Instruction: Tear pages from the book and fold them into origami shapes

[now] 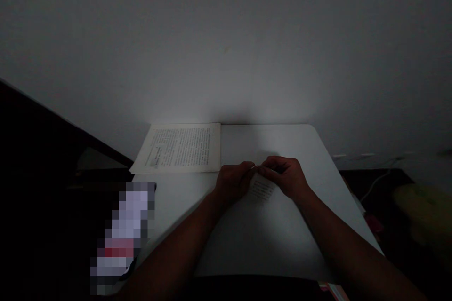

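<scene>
Over the middle of the white table, my left hand and my right hand meet at their fingertips. Between them is a small piece of printed paper, its top edge pinched by the fingers of both hands. Lines of text show on the part that hangs below the fingertips. Both hands are closed on the paper. The light is dim, and the exact folds at the fingertips are too dark to make out.
A printed sheet or booklet lies at the table's back left, near the wall. A pixelated, bright object is at the left edge. Beyond the right edge are a pale cable and a yellowish item.
</scene>
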A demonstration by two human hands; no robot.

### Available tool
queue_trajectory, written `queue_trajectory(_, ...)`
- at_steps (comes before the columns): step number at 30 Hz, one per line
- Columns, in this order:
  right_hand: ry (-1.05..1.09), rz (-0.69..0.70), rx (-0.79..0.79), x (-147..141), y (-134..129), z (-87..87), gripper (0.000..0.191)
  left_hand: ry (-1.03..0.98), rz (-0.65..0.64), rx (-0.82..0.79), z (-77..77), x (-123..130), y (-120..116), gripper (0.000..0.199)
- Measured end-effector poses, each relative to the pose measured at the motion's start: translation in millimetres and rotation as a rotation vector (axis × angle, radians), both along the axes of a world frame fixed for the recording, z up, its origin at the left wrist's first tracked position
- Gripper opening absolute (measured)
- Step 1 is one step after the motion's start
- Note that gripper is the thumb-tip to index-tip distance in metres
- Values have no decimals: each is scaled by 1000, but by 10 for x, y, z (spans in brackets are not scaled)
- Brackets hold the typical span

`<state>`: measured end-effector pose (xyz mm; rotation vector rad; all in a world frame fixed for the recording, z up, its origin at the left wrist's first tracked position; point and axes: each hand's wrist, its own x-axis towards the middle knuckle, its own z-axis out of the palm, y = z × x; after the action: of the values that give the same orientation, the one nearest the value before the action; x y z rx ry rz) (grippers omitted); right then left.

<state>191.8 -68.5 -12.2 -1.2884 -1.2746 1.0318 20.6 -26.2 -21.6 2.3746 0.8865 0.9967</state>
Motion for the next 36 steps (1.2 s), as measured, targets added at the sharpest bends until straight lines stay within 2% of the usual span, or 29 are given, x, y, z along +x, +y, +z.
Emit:
queue_trajectory(5,-25,-39,16,50,9,-29,20,-37,84,-1,14,-18,-2,33)
queue_trajectory(11,-15,-103,0,94,32,-53,23,-106,109,-37,30,-29,1,32)
queue_trajectory(21,38,-117,-36,126,60,-92,30,-262,199,-351,95,19,13,26)
queue_trajectory(25,68,-85,-54,128,61,-73,31,-357,165,-515,85,30,61,27)
queue_trajectory(30,3,-37,-32,141,48,-40,27,-440,77,-712,74,47,91,28)
queue_trajectory(36,-213,-71,88,150,-9,-40,23,-456,-14,-840,78,37,96,29)
